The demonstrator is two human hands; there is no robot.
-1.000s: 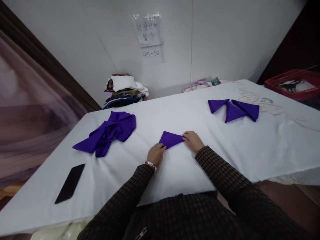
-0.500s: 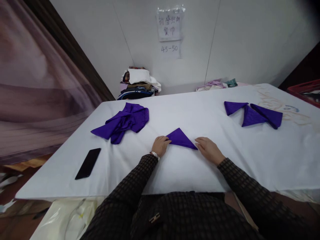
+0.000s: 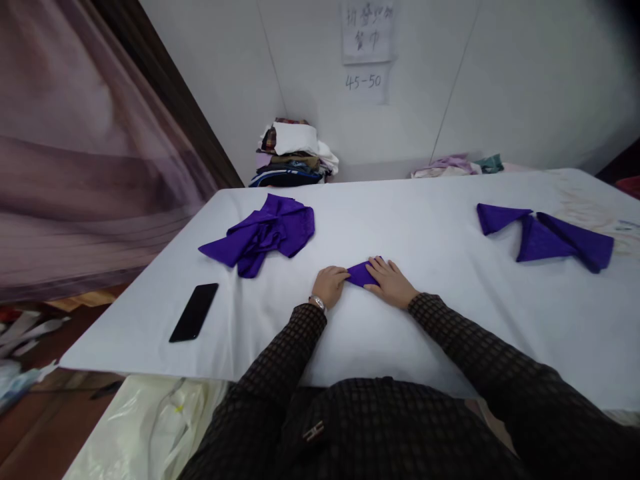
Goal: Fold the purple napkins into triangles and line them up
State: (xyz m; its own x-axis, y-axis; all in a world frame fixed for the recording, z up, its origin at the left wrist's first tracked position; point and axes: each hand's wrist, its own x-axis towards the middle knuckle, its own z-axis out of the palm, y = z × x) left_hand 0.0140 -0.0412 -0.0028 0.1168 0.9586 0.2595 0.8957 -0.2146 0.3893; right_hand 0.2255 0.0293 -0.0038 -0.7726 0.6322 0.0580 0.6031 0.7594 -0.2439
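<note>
A small folded purple napkin (image 3: 359,274) lies on the white-covered table in front of me. At its left corner, my left hand (image 3: 331,285) pinches the cloth between thumb and fingers. My right hand (image 3: 392,283) lies flat over the napkin's right part, fingers spread and pressing on it, which hides that side. Farther left is a crumpled heap of purple napkins (image 3: 273,230). On the right side of the table lie several purple napkins folded into pointed shapes (image 3: 545,238).
A black phone (image 3: 194,313) lies on the white tablecloth (image 3: 415,220) at the left. Behind the table are a stack of folded clothes (image 3: 290,157) and some lilac cloth (image 3: 450,165). Handwritten papers (image 3: 367,33) hang on the wall. A pinkish curtain (image 3: 90,167) hangs at left.
My right hand has moved left onto the napkin, whose right part is now folded over or covered. The left hand keeps its pinch. The whole view has shifted slightly.
</note>
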